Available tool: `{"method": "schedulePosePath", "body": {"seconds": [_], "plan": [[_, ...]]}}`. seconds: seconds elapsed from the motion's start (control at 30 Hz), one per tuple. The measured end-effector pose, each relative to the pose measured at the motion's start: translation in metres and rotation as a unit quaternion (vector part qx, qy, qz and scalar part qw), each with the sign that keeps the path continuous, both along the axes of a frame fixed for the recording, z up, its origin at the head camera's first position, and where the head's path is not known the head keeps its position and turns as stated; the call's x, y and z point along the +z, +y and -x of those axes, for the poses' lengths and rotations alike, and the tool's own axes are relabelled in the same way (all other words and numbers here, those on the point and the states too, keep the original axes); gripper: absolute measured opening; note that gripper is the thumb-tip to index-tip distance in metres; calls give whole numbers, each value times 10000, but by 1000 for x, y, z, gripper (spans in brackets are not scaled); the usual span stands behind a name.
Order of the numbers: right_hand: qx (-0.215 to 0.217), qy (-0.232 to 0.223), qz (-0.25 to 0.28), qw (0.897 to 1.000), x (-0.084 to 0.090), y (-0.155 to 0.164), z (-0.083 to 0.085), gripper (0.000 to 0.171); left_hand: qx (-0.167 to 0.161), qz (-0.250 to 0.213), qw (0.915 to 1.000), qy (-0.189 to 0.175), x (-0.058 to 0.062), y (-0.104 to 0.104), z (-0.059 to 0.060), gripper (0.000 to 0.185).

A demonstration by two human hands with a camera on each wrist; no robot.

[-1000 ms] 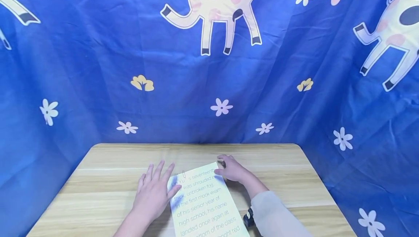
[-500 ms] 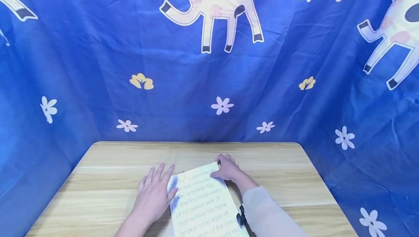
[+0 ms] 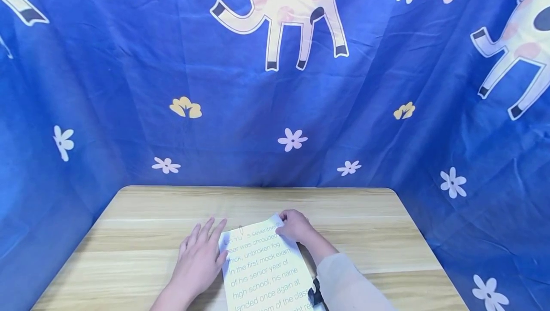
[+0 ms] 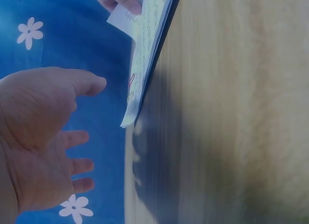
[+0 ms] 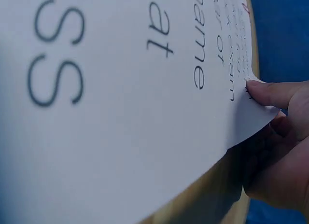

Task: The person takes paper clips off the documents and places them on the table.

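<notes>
Printed sheets (image 3: 266,268), fastened by a paperclip (image 3: 241,229) near the top-left corner, lie on the wooden table (image 3: 129,249) at about 6 o'clock, close to the near edge. The top-right corner is pinched and lifted by the right hand (image 3: 294,225). The left hand (image 3: 199,258) is laid flat, fingers relaxed, at 9 o'clock of the stack. A page turn appears to be under way; steady holding near the clip is judged necessary next.

In front of me a light wooden counter (image 3: 150,215) with rounded corners stands against a draped blue curtain (image 3: 129,62) printed with white flowers, yellow blossoms and spotted cartoon cows, evenly lit.
</notes>
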State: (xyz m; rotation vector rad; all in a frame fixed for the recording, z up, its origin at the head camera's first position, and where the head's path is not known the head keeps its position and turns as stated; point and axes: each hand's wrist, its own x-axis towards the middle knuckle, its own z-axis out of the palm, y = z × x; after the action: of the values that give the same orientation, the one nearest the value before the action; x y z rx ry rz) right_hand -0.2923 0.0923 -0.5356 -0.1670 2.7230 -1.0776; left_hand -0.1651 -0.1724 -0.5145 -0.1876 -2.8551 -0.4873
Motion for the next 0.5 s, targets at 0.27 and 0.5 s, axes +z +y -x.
{"method": "schedulePosePath", "body": {"seconds": [0.27,0.5], "plan": [[-92,-444,1163,9922,0,9,-7,20,-5,-201,9996,-176,1,-2,3,77],[-376,-777,1962,9768,-8,20,-8,23,-44,-829,9956,-444,2,-5,12,75]]}}
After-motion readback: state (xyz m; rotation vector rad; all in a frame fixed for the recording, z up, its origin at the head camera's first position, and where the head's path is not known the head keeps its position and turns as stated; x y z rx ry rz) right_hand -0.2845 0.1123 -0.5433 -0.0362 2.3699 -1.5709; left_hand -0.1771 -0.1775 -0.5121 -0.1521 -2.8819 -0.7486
